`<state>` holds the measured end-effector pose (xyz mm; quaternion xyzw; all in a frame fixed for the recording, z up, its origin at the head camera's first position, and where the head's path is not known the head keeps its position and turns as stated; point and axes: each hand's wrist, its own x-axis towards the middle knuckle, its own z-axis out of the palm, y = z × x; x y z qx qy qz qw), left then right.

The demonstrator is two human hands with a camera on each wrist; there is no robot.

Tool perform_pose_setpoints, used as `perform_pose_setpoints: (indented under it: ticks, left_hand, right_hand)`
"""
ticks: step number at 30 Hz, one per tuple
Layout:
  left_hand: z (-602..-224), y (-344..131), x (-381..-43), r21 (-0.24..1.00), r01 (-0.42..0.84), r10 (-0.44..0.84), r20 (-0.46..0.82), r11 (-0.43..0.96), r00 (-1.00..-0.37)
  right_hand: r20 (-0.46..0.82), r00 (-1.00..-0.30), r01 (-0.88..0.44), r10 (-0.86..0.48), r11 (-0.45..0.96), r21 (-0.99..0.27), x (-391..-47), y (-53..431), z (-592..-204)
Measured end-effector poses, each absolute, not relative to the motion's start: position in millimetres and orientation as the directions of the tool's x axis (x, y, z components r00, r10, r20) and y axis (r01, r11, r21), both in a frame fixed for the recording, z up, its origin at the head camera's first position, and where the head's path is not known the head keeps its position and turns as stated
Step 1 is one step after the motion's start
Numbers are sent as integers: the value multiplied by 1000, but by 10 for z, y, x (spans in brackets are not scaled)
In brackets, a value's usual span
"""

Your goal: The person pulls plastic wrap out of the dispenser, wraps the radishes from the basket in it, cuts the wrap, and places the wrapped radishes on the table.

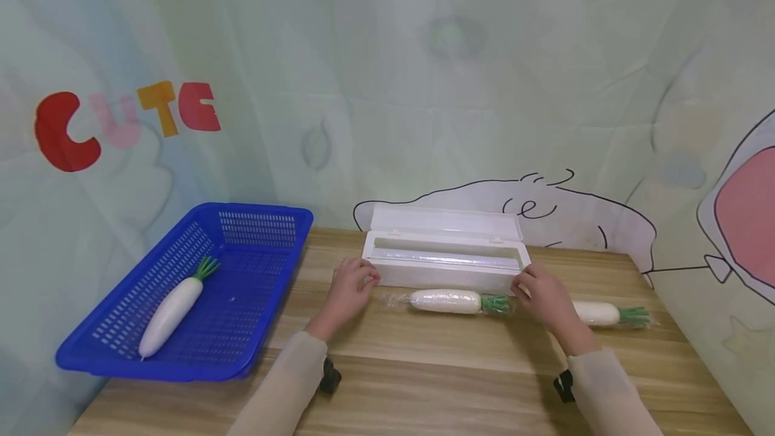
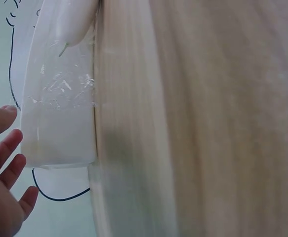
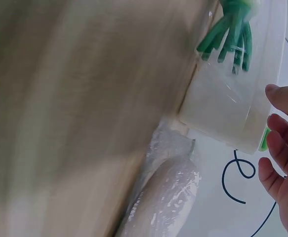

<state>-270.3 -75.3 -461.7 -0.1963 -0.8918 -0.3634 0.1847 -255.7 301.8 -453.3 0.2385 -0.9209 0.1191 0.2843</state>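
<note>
A white cling film box point(image 1: 445, 280) with its lid raised shows a film roll point(image 1: 445, 259) inside. My left hand point(image 1: 351, 284) is at its front left corner, thumb and fingers parted in the left wrist view. At the right corner is my right hand point(image 1: 545, 295); its thumb point(image 3: 282, 96) reaches the box edge and its fingers are loosely bent, with nothing seen between them. Just in front of the box lies a film-wrapped white radish point(image 1: 447, 301) with green stems to the right. Another wrapped radish point(image 1: 598, 313) lies beyond the right hand, partly hidden by it.
A blue plastic basket point(image 1: 266, 328) stands on the left with one bare white radish point(image 1: 172, 315) inside. Behind the wooden table point(image 1: 448, 389) hangs a printed cloth point(image 1: 393, 86), close to the box's raised lid point(image 1: 445, 222).
</note>
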Motion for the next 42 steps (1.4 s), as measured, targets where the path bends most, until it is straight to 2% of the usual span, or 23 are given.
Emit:
perform_pose_setpoints:
  ticks: [10, 17, 23, 27, 34, 42]
  left_hand:
    - [-4704, -787, -2621, 572, 438, 262, 367, 694, -893]
    - [-4742, -782, -2624, 525, 418, 269, 338, 741, -902]
    - [-4757, -756, -2646, 465, 387, 260, 315, 796, -913]
    - [-4773, -717, -2679, 419, 362, 254, 292, 832, -922]
    - [-4785, -637, -2727, 380, 313, 237, 234, 870, -943]
    - [-4767, -608, -2735, 414, 260, 183, 217, 872, -959]
  right_hand:
    - [497, -778, -496, -385, 862, -109, -2326, 3018, -4653]
    - [446, -830, -453, -336, 872, -186, -2267, 3002, -4695]
    - [459, -812, -477, -359, 863, -168, -2279, 2979, -4721]
    - [443, -825, -464, -350, 867, -179, -2296, 2963, -4726]
    - [397, -871, -409, -289, 874, -263, -2335, 2956, -4740]
    - [322, -919, -343, -228, 864, -368, -2325, 2992, -4709]
